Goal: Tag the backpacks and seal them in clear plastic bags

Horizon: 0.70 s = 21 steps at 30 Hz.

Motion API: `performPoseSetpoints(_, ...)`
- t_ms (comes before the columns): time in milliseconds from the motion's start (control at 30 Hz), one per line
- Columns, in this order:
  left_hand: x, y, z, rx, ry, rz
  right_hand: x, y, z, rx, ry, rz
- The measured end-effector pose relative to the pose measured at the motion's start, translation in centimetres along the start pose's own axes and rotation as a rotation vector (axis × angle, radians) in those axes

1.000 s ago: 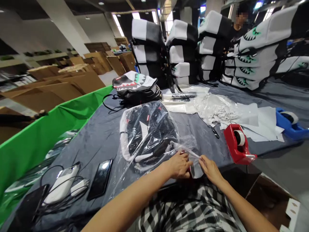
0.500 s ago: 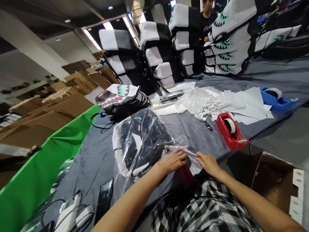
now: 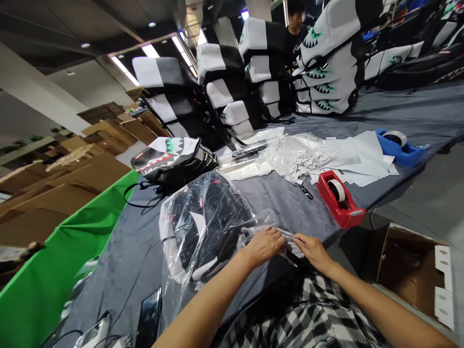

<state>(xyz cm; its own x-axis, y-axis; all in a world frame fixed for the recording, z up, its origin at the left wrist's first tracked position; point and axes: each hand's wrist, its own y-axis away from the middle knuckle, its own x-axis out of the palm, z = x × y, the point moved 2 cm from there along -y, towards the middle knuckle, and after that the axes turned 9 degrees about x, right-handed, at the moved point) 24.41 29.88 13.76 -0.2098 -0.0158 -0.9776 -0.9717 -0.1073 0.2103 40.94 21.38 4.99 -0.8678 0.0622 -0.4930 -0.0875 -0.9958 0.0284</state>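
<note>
A black-and-white backpack lies on the grey cloth, inside a clear plastic bag. The bag's open end is gathered to the right of the backpack, at the table's front edge. My left hand is closed on this gathered plastic, knuckles up. Beside it, my right hand pinches the end of the same strip, pulled fairly straight between the two hands. What lies under my left palm is hidden.
A red tape dispenser and a blue one stand right. White sheets and crumpled plastic lie behind. Several stacked backpacks, a shark-print backpack, a phone, and an open carton surround me. A person stands behind.
The view has shifted slightly to the right. The loose plastic hanging between my hands now shows less, and the red patch under my left hand is out of sight. Both hands keep hold of the bag.
</note>
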Motion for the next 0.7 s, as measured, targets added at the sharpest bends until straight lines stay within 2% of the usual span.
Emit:
performPoseSetpoints(133,0.2,0.3,-0.5,-0.083,-0.067,-0.096,0.1,0.9,-0.8,-0.12,0.05,-0.072)
performPoseSetpoints(267,-0.8,-0.7,-0.5,-0.047,-0.039,-0.169,-0.6,1.8,-0.7,-0.345,0.196,-0.177)
performPoseSetpoints(367,-1.4,-2.0,0.1,-0.016,0.089,-0.086,-1.5,2.3,-0.1,-0.485,0.285,-0.206)
performPoseSetpoints(467,-1.3,-3.1,1.0,0.015,0.262,0.006,-2.0,2.6,0.3,-0.556,0.305,-0.222)
performPoseSetpoints(600,-0.7,-3.5,1.4,0.031,0.332,0.044,-1.7,3.0,0.3,-0.554,0.253,-0.23)
performPoseSetpoints(700,-0.9,-2.8,0.6,-0.003,0.29,0.035,-1.6,3.7,0.3,-0.537,0.187,-0.273)
